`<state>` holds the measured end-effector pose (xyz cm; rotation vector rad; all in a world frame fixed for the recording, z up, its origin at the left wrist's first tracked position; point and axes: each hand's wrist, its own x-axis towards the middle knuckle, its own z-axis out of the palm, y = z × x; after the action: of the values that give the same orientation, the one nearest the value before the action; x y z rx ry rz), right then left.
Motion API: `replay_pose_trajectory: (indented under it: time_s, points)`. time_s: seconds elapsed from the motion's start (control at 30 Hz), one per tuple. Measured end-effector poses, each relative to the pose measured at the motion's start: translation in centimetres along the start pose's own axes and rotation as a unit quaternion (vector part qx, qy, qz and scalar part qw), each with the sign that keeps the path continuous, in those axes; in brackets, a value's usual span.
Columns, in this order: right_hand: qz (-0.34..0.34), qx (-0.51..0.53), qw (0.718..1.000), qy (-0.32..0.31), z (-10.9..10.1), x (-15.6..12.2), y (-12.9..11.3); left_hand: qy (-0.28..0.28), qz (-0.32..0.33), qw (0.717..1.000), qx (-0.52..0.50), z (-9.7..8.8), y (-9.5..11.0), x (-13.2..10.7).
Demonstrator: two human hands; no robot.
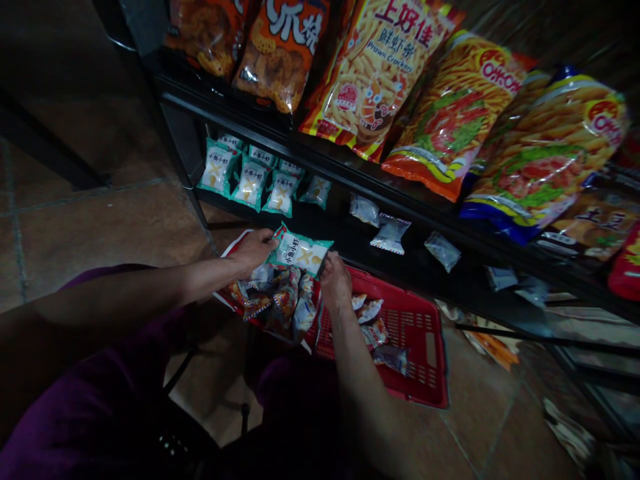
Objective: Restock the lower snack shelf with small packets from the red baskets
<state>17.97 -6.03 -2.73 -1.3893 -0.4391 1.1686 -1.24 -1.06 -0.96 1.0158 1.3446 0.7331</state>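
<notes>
Between my two hands is a small green and white snack packet (303,252), held over a red basket. My left hand (255,253) pinches its left end, and my right hand (336,280) grips the right end. Below it, a white-edged open bag (227,293) in the basket's left part holds several small wrapped snacks (286,293). More loose packets (374,333) lie in the right part of the red basket (435,360). Just above my hands, matching green packets (250,180) stand in rows at the left end of the lower shelf.
The black lower shelf (330,230) also carries scattered small clear-and-white packets (393,233). Large snack bags, among them prawn crackers (375,73), lean along the upper shelf (225,110). A black shelf post (185,153) rises at the left. Crumpled wrappers (493,347) lie low at the right.
</notes>
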Motion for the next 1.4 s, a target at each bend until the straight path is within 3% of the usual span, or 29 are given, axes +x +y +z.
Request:
replay_pose_trajectory:
  time_s: [0.17,0.3,0.5,0.7,0.8,1.07,1.4]
  points:
    - [-0.021,-0.042,0.999,0.004,-0.8,0.3,-0.1,-0.042,0.073,0.994,0.071,-0.4,0.5,-0.1]
    - [-0.005,-0.119,0.992,-0.051,-1.4,0.2,-0.1,-0.063,0.084,0.989,0.1,-0.7,1.1,-0.2]
    - [0.081,-0.122,0.983,-0.114,-1.0,-0.4,-0.5,-0.033,0.08,0.987,0.139,-1.0,2.1,0.1]
    - [0.12,-0.135,0.967,-0.18,-0.5,-0.9,-0.3,-0.013,0.078,0.994,0.069,-0.9,2.5,0.4]
    - [0.131,-0.136,0.96,-0.204,-0.5,-1.2,-0.1,-0.013,0.058,0.998,0.012,-0.9,2.4,0.3]
    - [0.17,-0.092,0.936,-0.295,-0.4,-1.9,0.1,-0.107,-0.057,0.99,-0.079,-1.0,2.5,0.0]
    - [0.14,-0.122,0.929,-0.321,-0.7,-1.8,0.6,-0.102,-0.082,0.985,-0.109,-0.5,3.0,-0.6]
